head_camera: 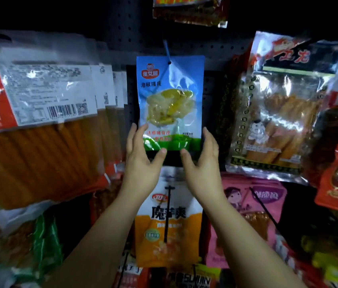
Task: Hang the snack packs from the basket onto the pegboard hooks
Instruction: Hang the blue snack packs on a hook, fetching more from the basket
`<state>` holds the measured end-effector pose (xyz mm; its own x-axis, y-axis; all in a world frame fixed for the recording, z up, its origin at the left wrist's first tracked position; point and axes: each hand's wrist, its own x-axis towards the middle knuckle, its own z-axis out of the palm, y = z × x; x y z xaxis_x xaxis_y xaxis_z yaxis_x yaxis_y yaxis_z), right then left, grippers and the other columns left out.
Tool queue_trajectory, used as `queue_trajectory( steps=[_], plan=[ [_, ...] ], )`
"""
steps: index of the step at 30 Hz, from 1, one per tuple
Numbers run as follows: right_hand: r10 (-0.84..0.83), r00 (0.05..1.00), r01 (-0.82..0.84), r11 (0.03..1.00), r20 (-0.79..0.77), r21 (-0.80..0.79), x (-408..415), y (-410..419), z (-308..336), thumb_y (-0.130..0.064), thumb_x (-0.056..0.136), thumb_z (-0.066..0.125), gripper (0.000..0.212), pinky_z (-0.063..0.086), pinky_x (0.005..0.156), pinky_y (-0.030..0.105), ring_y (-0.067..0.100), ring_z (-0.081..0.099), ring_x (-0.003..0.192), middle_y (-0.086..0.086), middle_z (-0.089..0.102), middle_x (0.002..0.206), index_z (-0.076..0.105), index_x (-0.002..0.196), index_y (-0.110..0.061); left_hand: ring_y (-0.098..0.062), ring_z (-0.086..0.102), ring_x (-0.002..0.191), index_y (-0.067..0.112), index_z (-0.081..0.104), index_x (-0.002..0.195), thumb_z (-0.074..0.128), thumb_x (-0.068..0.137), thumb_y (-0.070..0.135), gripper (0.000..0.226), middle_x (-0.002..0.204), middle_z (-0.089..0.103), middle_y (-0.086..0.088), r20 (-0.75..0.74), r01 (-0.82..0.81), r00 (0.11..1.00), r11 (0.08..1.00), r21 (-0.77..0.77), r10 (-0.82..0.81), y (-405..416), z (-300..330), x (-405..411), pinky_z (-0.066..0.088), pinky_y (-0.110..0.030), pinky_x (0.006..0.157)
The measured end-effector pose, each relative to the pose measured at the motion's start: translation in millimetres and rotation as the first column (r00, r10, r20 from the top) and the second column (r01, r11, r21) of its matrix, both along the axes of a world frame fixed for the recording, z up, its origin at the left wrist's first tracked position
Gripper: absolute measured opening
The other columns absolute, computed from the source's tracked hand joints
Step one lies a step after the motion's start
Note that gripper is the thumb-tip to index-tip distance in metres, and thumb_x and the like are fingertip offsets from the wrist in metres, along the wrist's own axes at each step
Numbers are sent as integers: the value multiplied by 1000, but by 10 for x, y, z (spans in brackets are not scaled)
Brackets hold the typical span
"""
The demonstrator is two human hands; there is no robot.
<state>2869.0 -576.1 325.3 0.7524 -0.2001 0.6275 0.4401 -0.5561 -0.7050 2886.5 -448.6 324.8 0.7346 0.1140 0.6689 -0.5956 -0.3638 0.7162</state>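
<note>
The red and yellow foil snack pack (pixel 189 11) at the top of the dark perforated pegboard (pixel 122 38) is cut off by the picture's upper edge. The large clear pack of orange sticks (pixel 39 125) on the left is blurred and runs off the left edge. The small print on the blue snack pack (pixel 170 100) is unreadable. Its lower corners sit behind the fingers of the left hand (pixel 141 161) and right hand (pixel 203 161).

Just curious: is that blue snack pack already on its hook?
On: the hook passes through the hole atop the blue snack pack, which hangs straight.
</note>
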Motion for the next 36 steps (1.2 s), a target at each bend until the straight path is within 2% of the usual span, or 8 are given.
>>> queue_trajectory(
  steps=[3, 5, 9, 19, 23, 30, 32, 36],
  plan=[
    [89, 996, -90, 996, 18, 25, -544, -63, -279, -23, 94, 55, 42, 28, 94, -2, -5, 39, 123, -12, 40, 138, 43, 133, -33, 7, 41, 121, 43, 49, 110, 59, 91, 16, 34, 132, 44, 18, 30, 76, 997, 995, -58, -75, 64, -199, -516, 38, -24, 103],
    [125, 992, -127, 989, 35, 71, -907, -175, -460, -28, 94, 56, 30, 39, 88, 5, -8, 52, 108, -21, 50, 121, 50, 117, -45, 10, 52, 108, 45, 55, 99, 61, 90, 22, 25, 112, 57, 27, -4, 163, 986, 975, -149, -165, 82, -338, -866, 41, -9, 87],
    [4, 1000, -6, 990, 18, 137, -1525, -519, -833, -28, 89, 56, 24, 48, 90, 26, 6, 61, 105, -12, 64, 111, 61, 112, -35, 7, 60, 82, 37, 60, 89, 56, 80, 26, 15, 89, 64, 29, -61, 288, 949, 930, -230, -309, -30, -627, -1420, 44, -4, 66],
    [-265, 907, 370, 874, -329, 314, -2961, -1335, -2006, -24, 90, 57, 14, 52, 72, 33, 10, 63, 75, -7, 68, 85, 65, 96, -32, -4, 62, 73, 51, 59, 85, 56, 80, 28, 24, 77, 64, 20, -466, 598, 665, 790, -136, -584, -1138, -1841, -2226, 47, -15, 68],
    [-338, 799, 526, 793, -497, 307, -3434, -1781, -2675, -26, 87, 56, 13, 51, 67, 29, 6, 60, 66, -17, 66, 74, 63, 89, -36, 1, 60, 70, 38, 59, 89, 57, 83, 21, 18, 75, 65, 15, -627, 653, 515, 741, -154, -584, -1640, -2640, -2546, 45, -12, 68],
    [-194, 483, 644, 739, -854, 196, -4149, -2817, -4360, -4, 91, 57, 14, 50, 82, 54, 29, 63, 79, 10, 66, 86, 62, 96, -16, 3, 57, 73, 4, 59, 101, 53, 88, -9, 19, 85, 60, -2, -892, 524, 297, 839, -145, -339, -2318, -4575, -3106, 42, -14, 76],
    [-146, 396, 626, 765, -907, 151, -4295, -3088, -4897, -4, 90, 58, 14, 52, 81, 51, 29, 64, 77, 9, 65, 82, 62, 93, -17, -6, 60, 68, 3, 56, 101, 49, 89, -11, 20, 80, 61, -5, -945, 395, 202, 904, -162, -258, -2522, -5213, -3280, 45, -18, 71],
    [-70, 242, 569, 818, -968, 83, -4445, -3586, -6100, -13, 88, 61, 9, 49, 71, 27, 23, 66, 74, -2, 64, 77, 63, 88, -22, 7, 57, 48, 17, 55, 83, 46, 94, -2, 24, 59, 64, 10, -992, 177, 16, 977, -120, -125, -2964, -6585, -3588, 45, -6, 52]
  ],
)
